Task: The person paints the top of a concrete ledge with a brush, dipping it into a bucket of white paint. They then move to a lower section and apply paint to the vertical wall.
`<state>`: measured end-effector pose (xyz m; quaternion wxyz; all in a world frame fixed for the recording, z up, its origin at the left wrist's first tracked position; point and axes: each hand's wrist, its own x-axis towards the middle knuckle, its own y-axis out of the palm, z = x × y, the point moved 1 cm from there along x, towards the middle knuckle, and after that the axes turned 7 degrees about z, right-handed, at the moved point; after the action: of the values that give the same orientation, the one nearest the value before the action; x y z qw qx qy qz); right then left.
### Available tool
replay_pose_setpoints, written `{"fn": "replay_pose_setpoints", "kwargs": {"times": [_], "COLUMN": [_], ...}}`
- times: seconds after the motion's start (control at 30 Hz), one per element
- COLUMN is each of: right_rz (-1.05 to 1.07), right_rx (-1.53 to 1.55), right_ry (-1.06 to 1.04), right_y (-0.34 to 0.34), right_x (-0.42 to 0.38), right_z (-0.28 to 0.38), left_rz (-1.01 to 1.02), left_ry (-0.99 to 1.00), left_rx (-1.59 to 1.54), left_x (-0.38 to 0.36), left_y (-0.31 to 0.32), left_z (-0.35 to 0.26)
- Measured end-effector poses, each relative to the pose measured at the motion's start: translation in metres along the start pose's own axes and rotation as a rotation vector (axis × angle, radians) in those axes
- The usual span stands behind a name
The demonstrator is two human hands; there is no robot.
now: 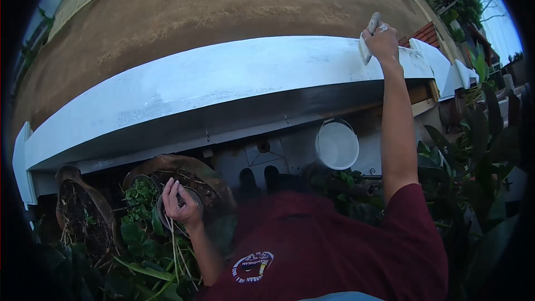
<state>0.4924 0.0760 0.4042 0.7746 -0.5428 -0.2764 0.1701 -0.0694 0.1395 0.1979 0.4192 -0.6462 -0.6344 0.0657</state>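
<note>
My right hand (383, 43) is wrapped round the handle of a paint brush (365, 48), whose wide head rests against the white wall top (223, 72) near its right end. Faint grey patches show on the white surface. My left hand (181, 203) hangs over the potted plants at the lower left, fingers loosely curled and apart, with nothing visible in it. Below the wall's inner side, right of the middle, is a white bucket (337, 145) with a handle.
Clay pots (86, 212) and green leaves (139, 234) crowd the lower left. Dark leafy plants (479, 161) stand at the right. Small hooks line the wall's inner side. Beyond the wall lies brown ground (223, 0). My feet are beneath me, near the bucket.
</note>
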Motion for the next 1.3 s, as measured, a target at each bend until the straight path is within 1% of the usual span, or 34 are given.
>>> {"fn": "replay_pose_setpoints", "kwargs": {"times": [0.03, 0.1, 0.17, 0.2, 0.23, 0.27, 0.33, 0.43, 0.47, 0.5, 0.53, 0.57, 0.63, 0.67, 0.73, 0.83, 0.87, 0.9, 0.93, 0.97, 1.0, 1.03, 1.07, 1.1, 1.13, 1.2, 1.27, 1.3], "right_rz": [0.036, 0.17, 0.201, 0.197, 0.167, 0.21, 0.22, 0.395, 0.391, 0.454, 0.442, 0.376, 0.395, 0.336, 0.135, -0.104, -0.044, -0.079, -0.018, 0.049, 0.05, 0.048, 0.092, 0.117, 0.099, 0.122, 0.326, 0.248], "right_rx": [-0.028, -0.021, 0.044, 0.156, 0.258, 0.506, 0.921, 1.066, 1.156, 1.217, 1.185, 1.037, 0.942, 0.814, 0.583, 0.355, 0.459, 0.297, 0.114, 0.188, 0.342, 0.465, 0.613, 0.773, 0.929, 1.101, 1.232, 1.241], "right_ry": [-0.062, -0.234, -0.523, -0.653, -0.734, -0.724, -0.782, -0.718, -0.669, -0.464, -0.399, -0.386, -0.262, -0.263, -0.274, -0.319, -0.347, -0.607, -0.776, -0.845, -0.934, -0.977, -1.024, -1.03, -1.033, -0.873, -0.445, -0.349], "right_y": [0.012, 0.055, 0.08, 0.086, 0.086, 0.08, 0.076, 0.087, 0.099, 0.089, 0.087, 0.078, 0.053, 0.035, 0.007, 0.013, 0.03, 0.044, 0.056, 0.061, 0.063, 0.064, 0.065, 0.072, 0.071, 0.079, 0.094, 0.088], "right_x": [-0.012, -0.042, -0.089, -0.11, -0.13, -0.149, -0.169, -0.177, -0.17, -0.164, -0.15, -0.138, -0.118, -0.112, -0.104, -0.124, -0.143, -0.162, -0.184, -0.203, -0.214, -0.223, -0.231, -0.236, -0.237, -0.225, -0.207, -0.202], "right_z": [0.034, 0.108, 0.189, 0.223, 0.257, 0.282, 0.324, 0.323, 0.3, 0.274, 0.241, 0.207, 0.144, 0.119, 0.08, 0.076, 0.094, 0.117, 0.146, 0.175, 0.201, 0.226, 0.248, 0.263, 0.274, 0.26, 0.2, 0.167], "left_rz": [-0.015, -0.022, -0.042, -0.05, -0.053, -0.062, -0.081, -0.112, -0.121, -0.113, -0.111, -0.11, -0.102, -0.093, -0.092, -0.101, -0.104, -0.106, -0.108, -0.104, -0.099, -0.096, -0.095, -0.09, -0.09, -0.089, -0.101, -0.09], "left_ry": [0.037, 0.029, 0.039, 0.048, 0.058, 0.071, 0.102, 0.09, 0.077, 0.065, 0.047, 0.026, 0.001, -0.008, -0.023, -0.052, -0.048, -0.039, -0.028, 0.0, 0.005, 0.01, 0.015, 0.002, -0.013, -0.033, -0.047, -0.014], "left_rx": [0.017, -0.046, -0.091, -0.108, -0.13, -0.14, -0.157, -0.155, -0.158, -0.15, -0.145, -0.141, -0.073, -0.047, 0.007, 0.038, 0.035, 0.035, 0.037, 0.035, 0.015, -0.004, -0.024, -0.053, -0.082, -0.121, -0.15, -0.107], "left_x": [0.001, 0.005, 0.013, 0.015, 0.016, 0.017, 0.021, 0.017, 0.014, 0.011, 0.007, 0.003, -0.001, -0.002, -0.005, -0.009, -0.008, -0.007, -0.005, -0.003, -0.001, 0.001, 0.003, 0.005, 0.007, 0.007, 0.007, 0.007], "left_y": [0.001, 0.002, 0.006, 0.009, 0.011, 0.014, 0.015, 0.012, 0.01, 0.006, 0.002, -0.002, -0.014, -0.019, -0.024, -0.022, -0.02, -0.019, -0.018, -0.016, -0.013, -0.01, -0.007, -0.004, -0.001, 0.0, -0.002, -0.005], "left_z": [0.0, -0.009, -0.018, -0.023, -0.028, -0.032, -0.038, -0.035, -0.03, -0.025, -0.018, -0.012, -0.003, 0.001, 0.008, 0.012, 0.009, 0.006, 0.004, 0.002, -0.001, -0.005, -0.01, -0.013, -0.015, -0.016, -0.014, -0.012]}}
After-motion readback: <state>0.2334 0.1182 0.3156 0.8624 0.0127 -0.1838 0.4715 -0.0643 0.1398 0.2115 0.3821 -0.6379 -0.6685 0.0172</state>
